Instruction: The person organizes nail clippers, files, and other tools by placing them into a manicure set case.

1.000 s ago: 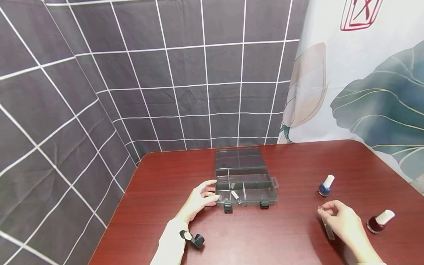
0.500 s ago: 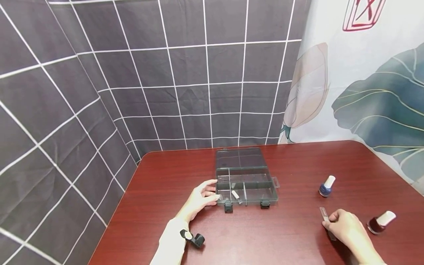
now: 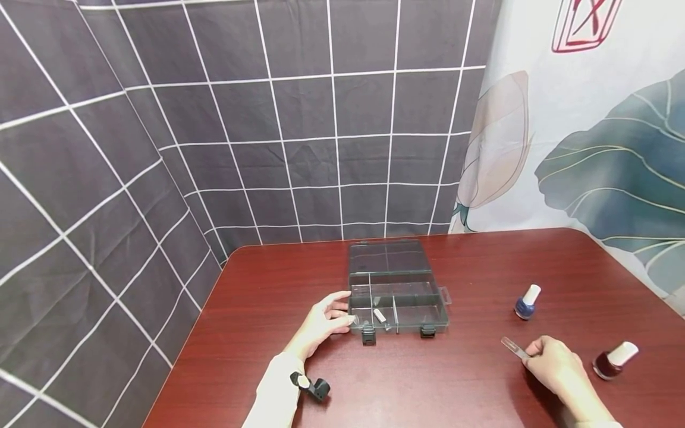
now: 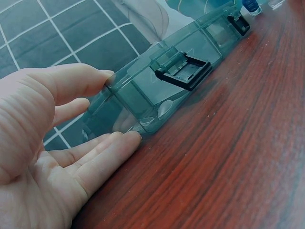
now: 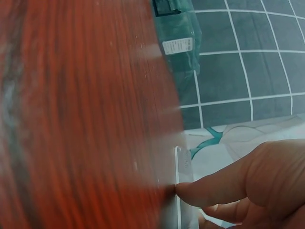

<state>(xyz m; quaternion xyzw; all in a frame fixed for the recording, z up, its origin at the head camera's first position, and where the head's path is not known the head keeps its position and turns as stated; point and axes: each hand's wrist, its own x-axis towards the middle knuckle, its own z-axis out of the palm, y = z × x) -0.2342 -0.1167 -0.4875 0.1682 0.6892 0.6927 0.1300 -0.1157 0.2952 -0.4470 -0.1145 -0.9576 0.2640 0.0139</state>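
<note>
gripping the left end of the open box (image 3: 420, 315) on the desk (image 3: 428, 383) with the left hand (image 3: 316, 324), probably steadying it. pinching the clear strip (image 3: 514, 347) part-way along in the right hand (image 3: 556, 362), well apart from the box, between the blue polish (image 3: 527, 302) and the near edge, perhaps leaving its tip free. spotting a white label (image 5: 177, 46) on the box, but finding its print too small for reading.
</note>
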